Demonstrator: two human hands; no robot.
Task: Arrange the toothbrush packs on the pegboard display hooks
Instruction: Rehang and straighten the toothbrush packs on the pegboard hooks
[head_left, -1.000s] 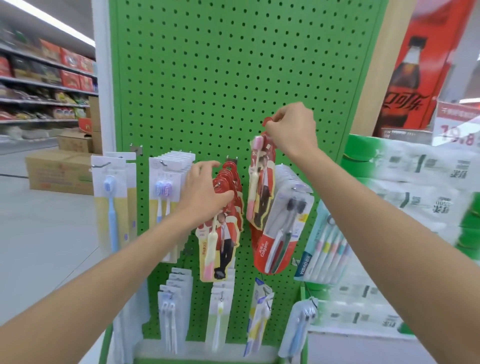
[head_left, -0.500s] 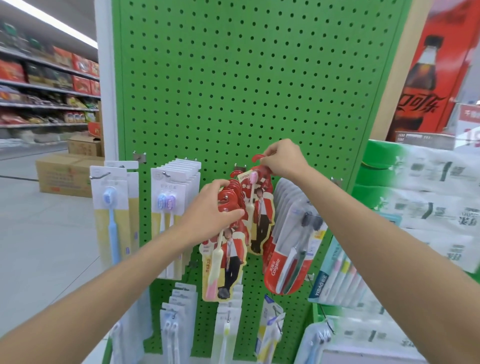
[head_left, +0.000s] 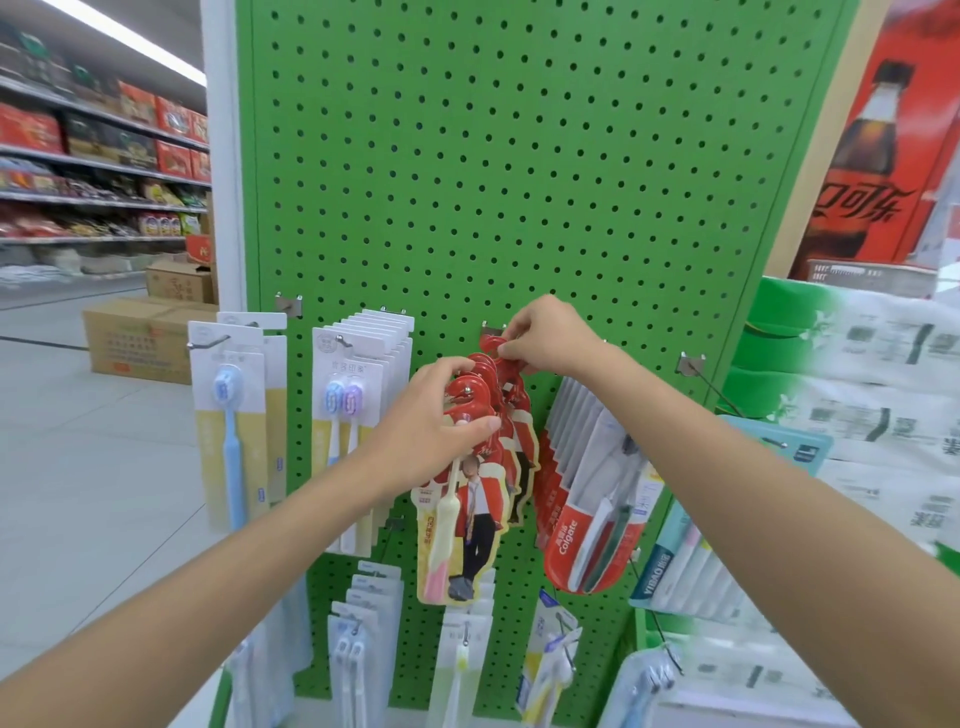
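Here red pack (head_left: 515, 388) top in R hand (head_left: 545, 338); L hand (head_left: 431, 426) grips stack (head_left: 470, 512).

A red cola poster (head_left: 883, 156) stands at upper right above green-and-white packages (head_left: 857, 395). At left, stocked store shelves (head_left: 93, 171) run under a ceiling light (head_left: 130, 41), with 2 cardboard boxes (head_left: 137, 338) on the floor (head_left: 93, 467).

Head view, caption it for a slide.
Right hand pinches a red toothbrush pack at a green pegboard hook; left hand holds the front packs.
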